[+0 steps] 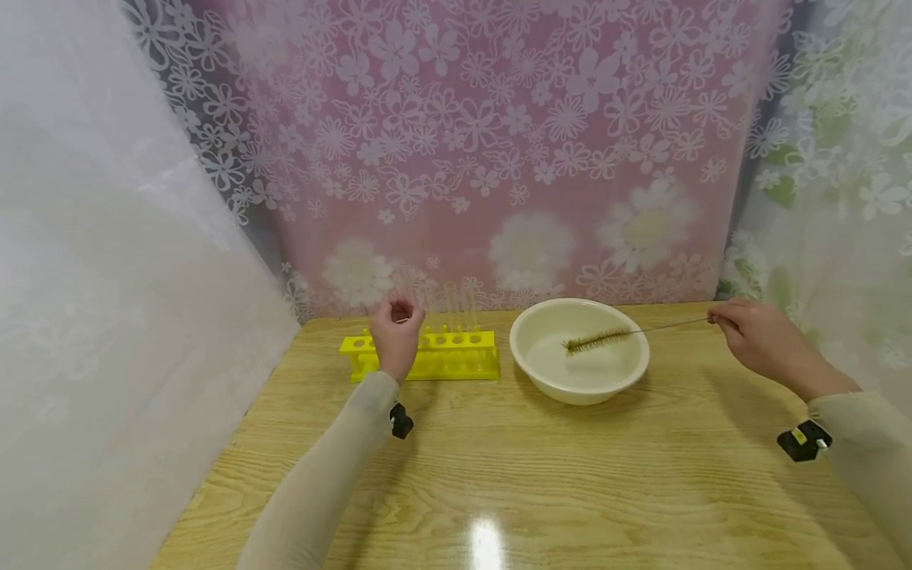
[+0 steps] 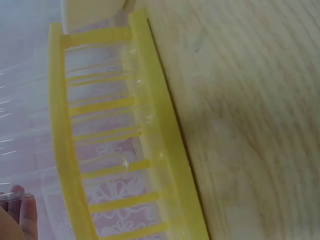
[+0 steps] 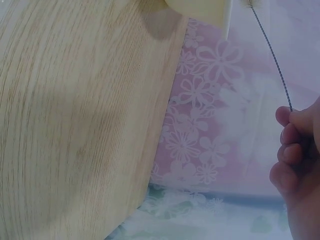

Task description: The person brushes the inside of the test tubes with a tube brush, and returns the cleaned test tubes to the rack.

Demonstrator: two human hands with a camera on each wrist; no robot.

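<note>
My left hand (image 1: 396, 336) is at the left part of a yellow test tube rack (image 1: 488, 341), its fingers pinching the upper part of a clear test tube (image 2: 107, 167). That tube passes through the rack's top bar, with its rounded bottom between the bars. Several other clear test tubes (image 1: 450, 305) stand upright in the rack to the right. My right hand (image 1: 758, 336) pinches the twisted wire handle (image 3: 274, 57) of a test tube brush (image 1: 598, 341). The brush's brown bristles hover over a cream basin (image 1: 523, 368), pointing left.
The basin stands right of the rack on a wood-grain table (image 1: 541, 475). A pink floral curtain (image 1: 484, 158) hangs behind the table. Pale sheets hang at the left (image 1: 142, 277) and right sides.
</note>
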